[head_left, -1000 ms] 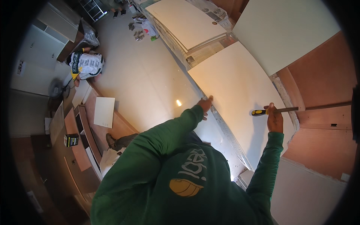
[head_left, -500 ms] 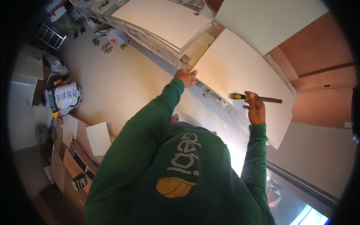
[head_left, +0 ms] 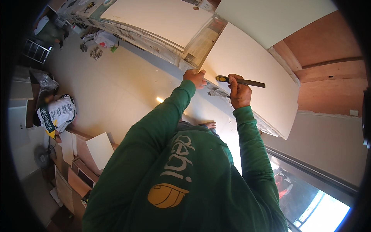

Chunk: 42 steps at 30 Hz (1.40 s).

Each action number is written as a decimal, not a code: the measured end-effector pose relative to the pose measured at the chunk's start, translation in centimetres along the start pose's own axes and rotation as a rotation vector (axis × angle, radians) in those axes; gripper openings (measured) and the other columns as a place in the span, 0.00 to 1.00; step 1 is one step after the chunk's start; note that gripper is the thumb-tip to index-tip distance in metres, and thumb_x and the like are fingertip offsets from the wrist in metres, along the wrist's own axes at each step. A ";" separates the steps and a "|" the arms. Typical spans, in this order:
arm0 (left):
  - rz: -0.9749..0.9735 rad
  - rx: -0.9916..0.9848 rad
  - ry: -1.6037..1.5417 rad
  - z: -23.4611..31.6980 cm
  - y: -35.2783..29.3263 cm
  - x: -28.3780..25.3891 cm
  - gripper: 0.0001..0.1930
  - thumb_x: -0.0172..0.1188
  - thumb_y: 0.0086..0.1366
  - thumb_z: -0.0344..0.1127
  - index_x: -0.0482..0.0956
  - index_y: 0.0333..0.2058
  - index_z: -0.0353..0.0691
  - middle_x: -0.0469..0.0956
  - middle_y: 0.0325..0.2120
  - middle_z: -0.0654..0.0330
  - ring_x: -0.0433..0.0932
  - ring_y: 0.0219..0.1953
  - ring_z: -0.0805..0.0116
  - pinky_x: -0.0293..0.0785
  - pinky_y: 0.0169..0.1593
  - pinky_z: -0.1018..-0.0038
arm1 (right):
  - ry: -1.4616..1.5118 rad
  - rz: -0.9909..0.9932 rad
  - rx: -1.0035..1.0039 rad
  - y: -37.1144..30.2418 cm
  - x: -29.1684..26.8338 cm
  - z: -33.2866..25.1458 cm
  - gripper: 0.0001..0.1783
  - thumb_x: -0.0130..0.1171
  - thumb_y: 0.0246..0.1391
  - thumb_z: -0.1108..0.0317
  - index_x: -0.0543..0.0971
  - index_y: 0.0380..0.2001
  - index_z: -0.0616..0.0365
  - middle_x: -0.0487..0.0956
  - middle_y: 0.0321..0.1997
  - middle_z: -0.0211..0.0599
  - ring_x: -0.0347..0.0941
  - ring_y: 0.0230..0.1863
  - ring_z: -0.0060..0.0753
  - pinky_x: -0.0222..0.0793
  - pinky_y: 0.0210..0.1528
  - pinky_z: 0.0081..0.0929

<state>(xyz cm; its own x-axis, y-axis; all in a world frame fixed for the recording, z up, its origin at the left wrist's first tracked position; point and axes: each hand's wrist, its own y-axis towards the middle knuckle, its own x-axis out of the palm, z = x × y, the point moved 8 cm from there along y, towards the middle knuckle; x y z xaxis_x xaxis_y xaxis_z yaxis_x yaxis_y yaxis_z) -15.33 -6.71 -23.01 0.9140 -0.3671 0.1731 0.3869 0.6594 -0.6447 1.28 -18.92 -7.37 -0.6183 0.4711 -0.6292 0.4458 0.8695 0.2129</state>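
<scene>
My right hand (head_left: 240, 92) is closed around a flat file (head_left: 251, 82) with a black and yellow handle and a long dark blade. It holds the file above the near part of a white panel (head_left: 255, 63), with the handle end toward my left hand and the blade pointing right. At the panel's near left edge, my left hand (head_left: 195, 78) has its fingers curled around the border; some fingertips are hidden. The panel rests on a worktable (head_left: 203, 44) covered with newspaper and overhangs it toward me.
Another white panel (head_left: 154, 21) lies farther left on the table; a pale green panel (head_left: 270, 17) is at the back. Brown boards (head_left: 328, 50) stand at right. Behind on the left, a person (head_left: 58, 114) bends near cabinet parts (head_left: 79, 170). Bags (head_left: 105, 38) lie on the floor.
My right hand has brought the file leftward, nearer my left hand. My left hand stays at the panel's edge. The whole view has shifted slightly.
</scene>
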 end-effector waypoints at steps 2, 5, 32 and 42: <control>0.019 0.000 -0.012 0.0 0.0 0.1 0.18 0.61 0.75 0.42 0.79 0.54 0.35 0.86 0.35 0.53 0.89 0.35 0.62 0.89 0.38 0.64 | -0.006 0.012 -0.081 0.3 -0.2 -1.0 0.14 0.57 0.73 0.62 0.85 0.44 0.62 0.85 0.37 0.43 0.82 0.32 0.38 0.78 0.39 0.34; 0.034 0.002 -0.015 0.2 -0.4 0.1 0.18 0.62 0.75 0.41 0.80 0.55 0.35 0.86 0.35 0.53 0.89 0.35 0.63 0.89 0.38 0.65 | 0.040 0.140 -0.164 0.3 -2.0 -4.5 0.13 0.57 0.73 0.64 0.84 0.47 0.63 0.84 0.36 0.42 0.83 0.33 0.35 0.79 0.39 0.32; 0.004 0.041 0.017 0.1 0.3 -0.2 0.17 0.63 0.74 0.43 0.81 0.51 0.34 0.87 0.34 0.54 0.89 0.32 0.64 0.87 0.37 0.69 | -0.008 0.175 -0.131 0.5 -2.2 -5.4 0.15 0.55 0.74 0.62 0.85 0.45 0.62 0.86 0.42 0.43 0.83 0.34 0.42 0.78 0.39 0.36; 0.008 0.017 0.030 -0.1 0.7 -0.2 0.17 0.63 0.74 0.44 0.81 0.50 0.35 0.87 0.35 0.53 0.89 0.33 0.64 0.87 0.37 0.67 | -0.064 0.006 -0.074 0.0 0.8 -0.7 0.16 0.55 0.75 0.60 0.84 0.47 0.62 0.87 0.40 0.41 0.86 0.34 0.35 0.81 0.39 0.30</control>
<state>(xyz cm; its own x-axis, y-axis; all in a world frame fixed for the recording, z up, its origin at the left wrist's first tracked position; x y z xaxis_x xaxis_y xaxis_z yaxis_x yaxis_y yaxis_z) -15.26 -6.23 -23.56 0.9130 -0.3812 0.1455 0.3820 0.6731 -0.6333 0.33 -18.46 -7.35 -0.5722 0.4680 -0.6735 0.3989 0.8763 0.2700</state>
